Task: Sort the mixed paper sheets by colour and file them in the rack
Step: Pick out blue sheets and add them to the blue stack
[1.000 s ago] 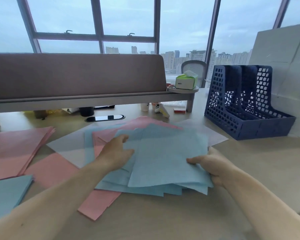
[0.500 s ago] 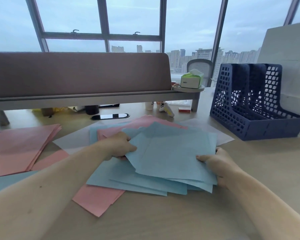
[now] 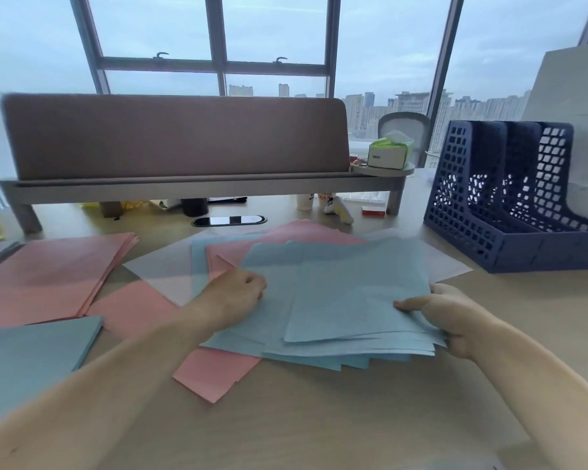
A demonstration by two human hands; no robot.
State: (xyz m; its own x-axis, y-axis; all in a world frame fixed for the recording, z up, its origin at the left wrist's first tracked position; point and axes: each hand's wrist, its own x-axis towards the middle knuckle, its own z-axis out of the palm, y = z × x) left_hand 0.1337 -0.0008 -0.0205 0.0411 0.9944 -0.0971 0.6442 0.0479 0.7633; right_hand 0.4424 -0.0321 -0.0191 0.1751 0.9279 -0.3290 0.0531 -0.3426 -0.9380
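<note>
The left hand (image 3: 235, 296) and right hand (image 3: 450, 317) grip the blue sheets (image 3: 347, 293) by their sides, fingers curled round the edges. The dark blue rack (image 3: 455, 212) stands apart on the desk (image 3: 319, 418).

Two hands: one left hand (image 3: 238, 296), one right hand (image 3: 445, 313). One rack (image 3: 489, 245), three slots in it. Three gathered lots of paper: one pink stack (image 3: 48, 273), one blue stack (image 3: 28, 354), one fan of blue sheets (image 3: 336, 300), too overlapped for a sheet count. Loose pink sheets (image 3: 211, 371), at least three; white sheets (image 3: 163, 269), at least two. One tissue box (image 3: 389, 154), two cups (image 3: 304, 202), one small red box (image 3: 373, 211), one chair (image 3: 404, 125), one desk screen (image 3: 177, 137), one desk (image 3: 319, 418).
</note>
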